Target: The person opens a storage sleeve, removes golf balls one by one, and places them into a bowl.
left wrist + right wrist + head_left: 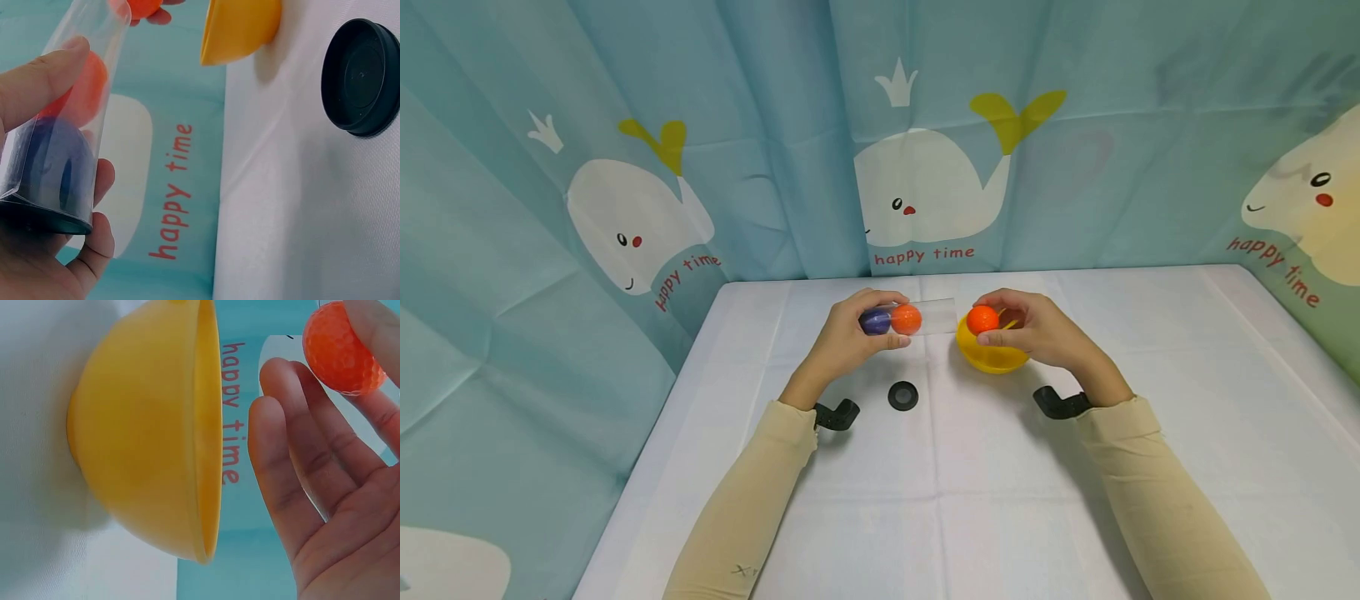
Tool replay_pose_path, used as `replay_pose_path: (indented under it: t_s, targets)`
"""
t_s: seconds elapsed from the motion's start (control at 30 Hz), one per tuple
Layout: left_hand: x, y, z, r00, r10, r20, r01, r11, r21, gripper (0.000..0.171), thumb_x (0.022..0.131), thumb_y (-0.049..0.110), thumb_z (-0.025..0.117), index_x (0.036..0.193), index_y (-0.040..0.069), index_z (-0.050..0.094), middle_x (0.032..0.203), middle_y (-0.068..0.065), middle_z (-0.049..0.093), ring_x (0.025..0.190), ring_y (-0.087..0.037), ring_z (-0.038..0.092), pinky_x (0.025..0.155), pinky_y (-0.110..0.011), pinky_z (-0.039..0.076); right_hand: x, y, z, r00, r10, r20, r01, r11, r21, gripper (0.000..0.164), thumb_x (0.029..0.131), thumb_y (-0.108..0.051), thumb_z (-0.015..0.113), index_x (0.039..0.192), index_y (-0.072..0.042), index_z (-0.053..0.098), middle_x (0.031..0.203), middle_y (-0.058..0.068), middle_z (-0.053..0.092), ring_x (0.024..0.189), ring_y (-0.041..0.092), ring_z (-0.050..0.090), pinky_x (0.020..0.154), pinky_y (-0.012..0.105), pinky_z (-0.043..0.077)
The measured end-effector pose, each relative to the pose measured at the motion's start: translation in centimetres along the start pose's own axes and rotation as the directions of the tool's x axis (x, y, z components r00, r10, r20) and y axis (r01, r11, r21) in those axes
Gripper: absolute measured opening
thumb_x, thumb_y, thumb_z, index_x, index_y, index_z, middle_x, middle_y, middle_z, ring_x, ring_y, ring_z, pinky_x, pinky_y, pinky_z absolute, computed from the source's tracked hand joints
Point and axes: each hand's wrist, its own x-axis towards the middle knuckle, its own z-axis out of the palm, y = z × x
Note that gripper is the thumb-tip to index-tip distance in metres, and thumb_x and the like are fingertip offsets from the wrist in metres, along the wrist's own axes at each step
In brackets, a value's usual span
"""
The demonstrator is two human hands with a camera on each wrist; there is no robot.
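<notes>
My left hand grips a clear plastic tube lying nearly level, its uncovered end pointing right. Inside it sit a dark blue ball at the black-capped end and an orange ball beside it. My right hand pinches a dimpled orange golf ball between thumb and finger, a short way from the tube's mouth. Below that hand stands a yellow bowl, its inside partly hidden by the hand. The other fingers of the right hand are spread loosely beside the bowl's rim.
A round black cap lies on the white tablecloth, in front of the tube and between the forearms. A blue-green curtain with whale prints hangs behind the table. Black camera mounts jut inward from both wrists.
</notes>
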Motion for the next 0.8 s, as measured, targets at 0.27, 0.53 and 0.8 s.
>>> replay_pose_path:
  t_s: [0.27, 0.53, 0.8]
  targets:
    - [0.0, 0.0, 0.0, 1.000, 0.001, 0.005, -0.001, 1.000, -0.011, 0.048, 0.078, 0.024, 0.091, 0.121, 0.029, 0.072, 0.123, 0.006, 0.068, 0.116, -0.017, 0.062, 0.106, -0.042, 0.051, -0.1, 0.0, -0.3, 1.000, -0.010, -0.017, 0.010, 1.000, -0.011, 0.044, 0.087, -0.024, 0.083, 0.127, -0.013, 0.068, 0.111, 0.008, 0.069, 0.091, 0.025, 0.059, 0.075, 0.025, 0.050]
    - [0.0, 0.0, 0.1, 1.000, 0.008, 0.010, -0.008, 1.000, -0.013, 0.048, 0.078, 0.022, 0.091, 0.122, 0.028, 0.071, 0.123, 0.006, 0.068, 0.117, -0.017, 0.061, 0.106, -0.042, 0.051, -0.2, 0.5, -0.7, 0.999, -0.008, -0.038, 0.007, 1.000, -0.016, 0.045, 0.088, -0.024, 0.083, 0.130, -0.015, 0.068, 0.115, 0.008, 0.069, 0.091, 0.025, 0.057, 0.071, 0.024, 0.049]
    - [0.0, -0.1, 0.1, 1.000, 0.020, 0.013, -0.020, 1.000, -0.008, 0.047, 0.078, 0.025, 0.091, 0.121, 0.027, 0.072, 0.121, 0.006, 0.069, 0.114, -0.016, 0.062, 0.104, -0.040, 0.052, -0.3, 0.8, -1.1, 0.998, -0.005, -0.061, 0.003, 1.000, -0.031, 0.047, 0.088, -0.025, 0.082, 0.132, -0.014, 0.067, 0.117, 0.007, 0.071, 0.098, 0.022, 0.060, 0.078, 0.022, 0.053]
